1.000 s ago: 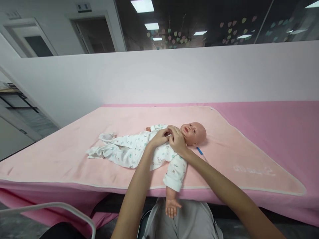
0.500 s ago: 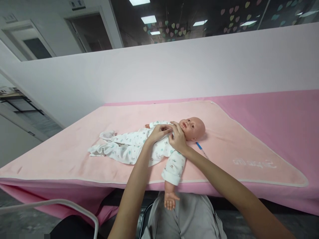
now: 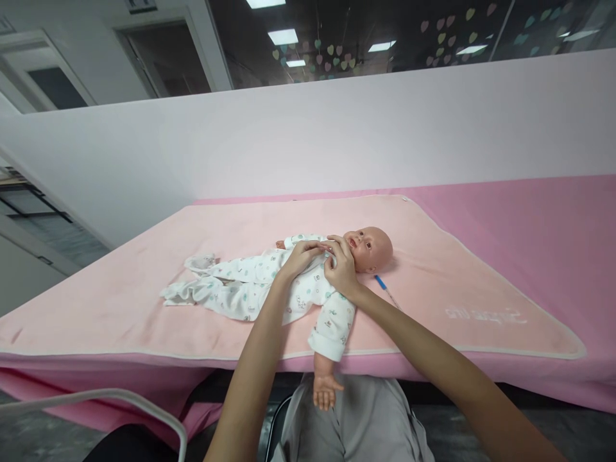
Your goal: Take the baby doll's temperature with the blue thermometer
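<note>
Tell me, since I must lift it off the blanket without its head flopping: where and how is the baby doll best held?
Probably around the chest, with the head supported from beneath, coming from the near table edge: the baby doll lies face-up, head rightward, its near arm dangling over that edge.

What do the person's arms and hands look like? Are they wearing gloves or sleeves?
No gloves, and no sleeves in view: the left forearm and right forearm are bare down to the left hand and right hand. No watch or bracelet shows; rings are too small to tell. The lap shows grey clothing.
</note>
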Available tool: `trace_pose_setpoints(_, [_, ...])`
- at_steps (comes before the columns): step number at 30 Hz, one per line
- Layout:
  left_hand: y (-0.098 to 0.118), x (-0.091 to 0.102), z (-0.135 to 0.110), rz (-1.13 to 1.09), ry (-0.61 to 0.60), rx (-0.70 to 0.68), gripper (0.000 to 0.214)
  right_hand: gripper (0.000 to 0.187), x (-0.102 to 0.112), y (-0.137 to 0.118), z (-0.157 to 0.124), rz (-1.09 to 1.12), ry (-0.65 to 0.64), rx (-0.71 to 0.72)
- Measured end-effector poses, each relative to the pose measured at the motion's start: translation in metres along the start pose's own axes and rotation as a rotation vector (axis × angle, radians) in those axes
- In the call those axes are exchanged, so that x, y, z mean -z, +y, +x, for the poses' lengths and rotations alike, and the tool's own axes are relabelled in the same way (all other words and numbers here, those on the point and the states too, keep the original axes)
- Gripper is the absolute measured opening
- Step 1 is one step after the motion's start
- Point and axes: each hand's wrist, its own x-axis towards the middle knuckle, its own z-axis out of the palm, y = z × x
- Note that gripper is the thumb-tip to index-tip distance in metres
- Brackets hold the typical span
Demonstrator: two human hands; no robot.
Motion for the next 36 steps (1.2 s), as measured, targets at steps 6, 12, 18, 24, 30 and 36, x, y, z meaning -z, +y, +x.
trace_pose_setpoints(6, [-0.0006, 0.0003, -0.0001, 0.005, 0.004, 0.008, 0.02, 0.043, 0.0008, -0.003, -0.0006, -0.008, 0.004, 0.035])
trace_pose_setpoints(12, [-0.0026, 0.0006, 0.0006, 0.027, 0.002, 0.017, 0.022, 0.042, 0.0014, -0.0037, -0.0005, -0.024, -0.01, 0.021])
trace_pose_setpoints(18, [-0.0025, -0.0001, 0.0004, 0.013, 0.005, 0.012, 0.023, 0.042, 0.0017, -0.0032, -0.0004, -0.014, -0.015, 0.045])
trace_pose_setpoints(24, [0.0004, 0.0003, -0.0004, 0.024, -0.01, 0.023, 0.023, 0.044, 0.0, -0.0003, -0.0018, -0.028, -0.035, 0.042])
trace_pose_setpoints(30, [0.0002, 0.0005, -0.0004, 0.022, -0.009, 0.021, 0.018, 0.044, -0.0001, -0.0007, -0.0029, -0.02, -0.032, 0.053])
trace_pose_setpoints(36, [0.0001, 0.0003, -0.0009, -0.009, -0.02, 0.015, 0.016, 0.044, -0.0008, -0.0003, -0.0037, -0.018, -0.011, 0.073])
